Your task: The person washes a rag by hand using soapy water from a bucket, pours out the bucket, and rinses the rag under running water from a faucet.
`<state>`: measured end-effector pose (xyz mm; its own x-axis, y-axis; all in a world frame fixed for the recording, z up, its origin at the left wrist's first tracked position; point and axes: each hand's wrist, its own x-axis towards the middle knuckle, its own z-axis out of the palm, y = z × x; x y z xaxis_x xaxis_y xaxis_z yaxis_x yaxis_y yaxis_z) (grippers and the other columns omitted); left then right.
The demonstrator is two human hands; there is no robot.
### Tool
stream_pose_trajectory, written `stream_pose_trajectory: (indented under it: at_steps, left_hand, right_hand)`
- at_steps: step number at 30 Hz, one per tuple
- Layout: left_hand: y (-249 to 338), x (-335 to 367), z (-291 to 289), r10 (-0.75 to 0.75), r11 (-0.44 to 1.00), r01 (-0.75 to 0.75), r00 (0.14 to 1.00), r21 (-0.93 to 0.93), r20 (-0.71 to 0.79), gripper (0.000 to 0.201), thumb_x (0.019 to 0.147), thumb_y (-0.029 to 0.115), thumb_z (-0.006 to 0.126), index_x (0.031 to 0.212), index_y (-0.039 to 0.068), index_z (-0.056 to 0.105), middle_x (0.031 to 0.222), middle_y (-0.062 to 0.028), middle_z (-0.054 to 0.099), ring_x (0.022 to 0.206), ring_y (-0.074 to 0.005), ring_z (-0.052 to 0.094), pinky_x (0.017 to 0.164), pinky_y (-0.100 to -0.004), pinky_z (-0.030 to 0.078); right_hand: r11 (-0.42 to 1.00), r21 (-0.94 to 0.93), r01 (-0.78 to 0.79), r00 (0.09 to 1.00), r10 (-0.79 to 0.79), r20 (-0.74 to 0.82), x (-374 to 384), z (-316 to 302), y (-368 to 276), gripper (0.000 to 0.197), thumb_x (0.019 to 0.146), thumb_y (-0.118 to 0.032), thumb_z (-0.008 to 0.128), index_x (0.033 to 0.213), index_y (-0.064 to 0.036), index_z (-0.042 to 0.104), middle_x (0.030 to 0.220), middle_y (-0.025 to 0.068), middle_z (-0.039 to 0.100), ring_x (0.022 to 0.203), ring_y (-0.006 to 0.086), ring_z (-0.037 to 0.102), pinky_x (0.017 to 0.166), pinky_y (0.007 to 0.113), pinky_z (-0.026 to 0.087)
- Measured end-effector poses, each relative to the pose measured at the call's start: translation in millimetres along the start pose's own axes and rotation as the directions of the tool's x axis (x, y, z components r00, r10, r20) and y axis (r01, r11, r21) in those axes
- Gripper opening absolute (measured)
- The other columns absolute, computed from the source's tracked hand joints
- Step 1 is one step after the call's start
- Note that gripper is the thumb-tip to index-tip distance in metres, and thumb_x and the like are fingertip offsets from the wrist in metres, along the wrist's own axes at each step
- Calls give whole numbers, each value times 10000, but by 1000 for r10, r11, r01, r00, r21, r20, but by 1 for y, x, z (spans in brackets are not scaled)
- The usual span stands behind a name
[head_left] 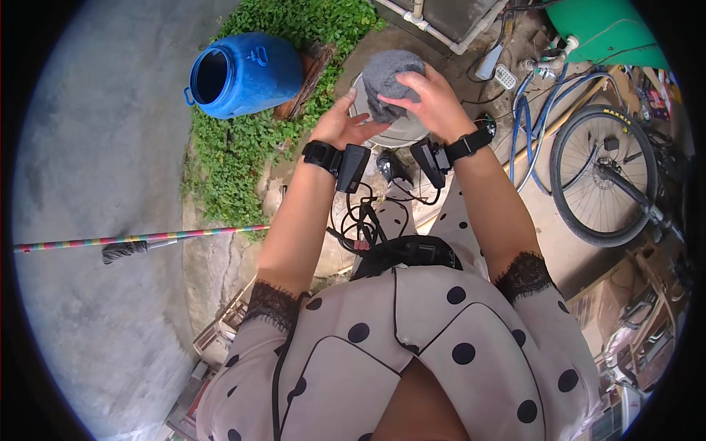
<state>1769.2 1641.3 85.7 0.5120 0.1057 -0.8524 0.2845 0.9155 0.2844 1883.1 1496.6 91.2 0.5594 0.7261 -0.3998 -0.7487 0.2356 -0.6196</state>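
Note:
A bunched, fuzzy grey cloth [393,70] hangs in front of me, above a round pale container or lid [412,136]. From its right side my right hand [434,103] grips it, with the thumb and fingers pressed into the fabric. My left hand [344,123] is at the cloth's lower left, palm turned toward it and fingers spread apart. Its fingertips come close to the fabric; whether they touch it I cannot tell. Most of the round surface underneath is hidden by the cloth and my hands.
A blue barrel [257,77] lies tipped among green plants [243,162] at the left. Blue hoses [523,121], a green tank [607,29] and a bicycle wheel [607,176] are at the right. A striped pole [140,239] crosses the concrete. Cables [364,220] dangle between my wrists.

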Motion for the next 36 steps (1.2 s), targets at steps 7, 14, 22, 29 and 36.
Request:
stream_pose_trajectory:
  at_steps: [7,14,22,29,36]
  left_hand:
    - [-14,22,18,50,987,-92,955,131,291,407,925,381,411,1206,90,447,1153,-102,526,1070,-248,509,865,-434,454]
    - [-27,24,24,241,940,-274,955,204,171,277,930,210,407,1134,40,486,1076,-103,566,949,-221,568,791,-370,488]
    - [-8,23,13,435,540,-386,889,748,145,307,939,219,383,1151,21,484,1077,-109,572,948,-198,567,806,-355,472]
    - [-26,11,35,142,953,-196,963,231,230,339,937,249,378,1192,43,463,1098,-101,569,989,-213,559,846,-383,459]
    - [-6,5,22,127,937,-179,975,300,184,371,934,356,394,1171,79,461,1087,-89,559,972,-214,565,808,-352,498]
  right_hand:
    - [964,-214,160,982,-177,-63,-23,41,10,539,734,-124,715,1182,-25,432,1016,61,556,932,139,548,764,297,495]
    - [288,-934,213,870,-491,47,5,8,34,446,747,-182,662,1112,6,487,946,160,597,861,276,586,769,339,465]
    - [164,-981,105,919,-393,33,-4,24,48,453,709,-121,592,1099,61,451,957,263,576,849,398,578,736,444,470]
    - [372,-925,76,887,-449,-108,46,-46,43,556,763,-145,561,1252,42,374,881,279,593,817,377,592,729,405,482]
    - [275,-866,417,817,-531,224,9,-8,16,615,740,-299,681,1277,-144,426,1033,193,519,910,286,542,762,364,462]
